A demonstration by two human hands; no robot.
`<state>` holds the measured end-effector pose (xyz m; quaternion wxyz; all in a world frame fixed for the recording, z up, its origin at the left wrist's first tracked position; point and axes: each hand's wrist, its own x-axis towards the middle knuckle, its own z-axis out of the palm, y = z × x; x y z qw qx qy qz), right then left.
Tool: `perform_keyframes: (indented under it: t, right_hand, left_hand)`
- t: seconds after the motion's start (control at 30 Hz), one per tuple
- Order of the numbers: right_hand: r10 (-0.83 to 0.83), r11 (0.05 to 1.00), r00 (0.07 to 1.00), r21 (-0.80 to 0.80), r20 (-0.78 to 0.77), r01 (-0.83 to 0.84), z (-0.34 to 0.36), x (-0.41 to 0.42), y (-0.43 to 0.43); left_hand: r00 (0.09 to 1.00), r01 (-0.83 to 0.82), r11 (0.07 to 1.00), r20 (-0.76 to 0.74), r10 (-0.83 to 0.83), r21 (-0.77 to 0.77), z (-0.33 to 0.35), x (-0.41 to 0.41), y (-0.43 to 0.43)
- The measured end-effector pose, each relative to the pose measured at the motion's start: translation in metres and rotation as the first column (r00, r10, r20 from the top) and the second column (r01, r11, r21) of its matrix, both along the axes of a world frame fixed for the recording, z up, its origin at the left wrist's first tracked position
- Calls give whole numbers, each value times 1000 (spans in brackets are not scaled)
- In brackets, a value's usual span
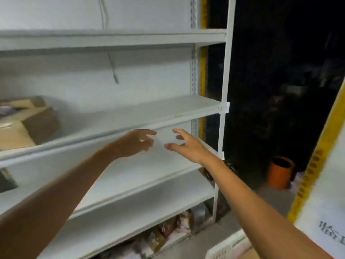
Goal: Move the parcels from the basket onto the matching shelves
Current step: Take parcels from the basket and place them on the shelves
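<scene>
Both arms reach out toward a white metal shelving unit (pixel 130 116). My left hand (pixel 136 142) and my right hand (pixel 183 144) hover side by side in front of the middle shelf, fingers loosely spread, holding nothing. Cardboard parcels (pixel 28 122) lie on the shelf at the far left. More parcels (pixel 168 228) sit on the lowest level by the floor. The corner of a white plastic basket (pixel 226 246) shows at the bottom right, its contents mostly out of view.
An orange bin (pixel 279 172) stands on the floor in the dark gap to the right of the shelving. A white and yellow panel (pixel 321 165) with printed characters leans at the far right. A dark item (pixel 6 181) sits at the left edge.
</scene>
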<state>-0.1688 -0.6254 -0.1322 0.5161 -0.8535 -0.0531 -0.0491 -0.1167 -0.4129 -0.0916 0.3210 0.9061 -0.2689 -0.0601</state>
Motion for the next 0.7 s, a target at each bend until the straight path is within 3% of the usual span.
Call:
perform_keyframes:
  t: [0.1, 0.2, 0.53, 0.7]
  right_hand:
    - [92, 993, 994, -82, 62, -87, 34, 24, 62]
    - [178, 977, 978, -141, 112, -162, 57, 46, 122]
    - [371, 920, 917, -196, 149, -340, 85, 103, 293]
    - [422, 896, 894, -219, 150, -386, 82, 146, 345]
  left_hand:
    - [979, -108, 992, 178, 95, 67, 30, 3, 78]
    - [954, -199, 973, 251, 166, 114, 51, -2, 154]
    - [830, -479, 877, 346, 438, 38, 66, -19, 333]
    - [792, -534, 843, 387, 472, 67, 54, -8, 384]
